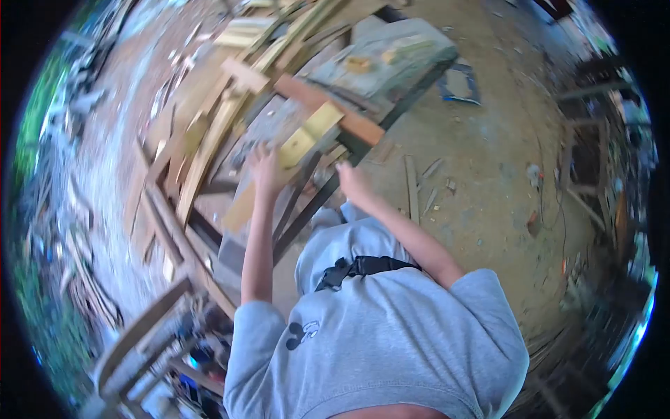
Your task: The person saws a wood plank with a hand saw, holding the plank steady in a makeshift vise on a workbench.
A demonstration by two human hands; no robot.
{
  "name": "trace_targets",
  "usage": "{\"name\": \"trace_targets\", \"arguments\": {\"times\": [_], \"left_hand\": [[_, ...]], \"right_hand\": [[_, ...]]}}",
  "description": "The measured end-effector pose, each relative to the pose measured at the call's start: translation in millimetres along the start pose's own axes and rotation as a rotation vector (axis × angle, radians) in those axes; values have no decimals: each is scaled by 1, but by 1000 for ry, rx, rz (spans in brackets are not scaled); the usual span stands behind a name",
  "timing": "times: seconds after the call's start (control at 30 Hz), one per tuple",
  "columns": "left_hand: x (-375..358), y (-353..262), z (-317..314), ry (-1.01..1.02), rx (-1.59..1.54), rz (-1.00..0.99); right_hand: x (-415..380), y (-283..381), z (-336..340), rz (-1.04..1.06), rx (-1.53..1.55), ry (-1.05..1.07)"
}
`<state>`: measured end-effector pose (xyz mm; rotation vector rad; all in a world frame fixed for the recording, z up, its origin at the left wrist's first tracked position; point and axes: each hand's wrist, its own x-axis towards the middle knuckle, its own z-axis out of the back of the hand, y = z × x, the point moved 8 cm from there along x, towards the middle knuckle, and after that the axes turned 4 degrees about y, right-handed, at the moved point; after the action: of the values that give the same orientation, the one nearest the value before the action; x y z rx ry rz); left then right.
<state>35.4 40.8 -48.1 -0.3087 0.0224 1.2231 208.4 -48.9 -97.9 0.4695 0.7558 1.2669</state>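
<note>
My left hand (265,166) lies over the workbench with its fingers stretched out and apart. Just right of it is a yellow wooden block (297,145) with a dark hole, and a second yellow piece (322,119) adjoins its far end. My right hand (353,183) is at the near edge of the bench, fingers drawn together beside a small wooden piece (335,154); what they hold, if anything, is too blurred to make out. Beyond both hands a reddish-brown board (331,108) crosses the bench at a slant.
Long timber strips (222,140) lie piled at the left. The dusty bench top (391,63) carries small wood bits farther off. A curved wooden chair frame (139,334) stands at lower left. Offcuts litter the dirt floor (481,174), and a wooden frame (585,167) stands at far right.
</note>
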Motion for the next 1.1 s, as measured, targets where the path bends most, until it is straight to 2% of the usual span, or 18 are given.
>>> {"name": "trace_targets", "arguments": {"times": [0.07,0.23,0.37,0.43,0.53,0.6,0.67,0.77,0.83,0.93,1.1], "left_hand": [[5,-16,7,-219,-4,-145],[26,-22,-11,-121,-82,-20],[23,-19,-5,-181,-95,-20],[23,-18,-5,-196,-108,-8],[24,-17,-7,-146,-117,-2],[23,-16,-6,-160,-124,-7],[22,-20,-6,-176,-139,-15],[23,-13,-5,-162,-121,41],[25,-14,-9,-180,-95,-5],[23,-15,-4,-196,-95,42],[23,-13,7,-290,5,57]], "right_hand": [[-5,8,5,18,-85,-24],[-7,16,10,22,-170,-1],[-41,20,25,28,-215,49],[-64,6,31,-80,-308,148],[-57,14,38,-94,-259,185],[-20,28,27,26,-172,144],[13,49,19,34,-260,130],[7,45,19,72,-230,107],[-25,24,26,51,-178,111],[-54,20,48,38,-223,114],[-40,39,63,61,-255,81]]}}
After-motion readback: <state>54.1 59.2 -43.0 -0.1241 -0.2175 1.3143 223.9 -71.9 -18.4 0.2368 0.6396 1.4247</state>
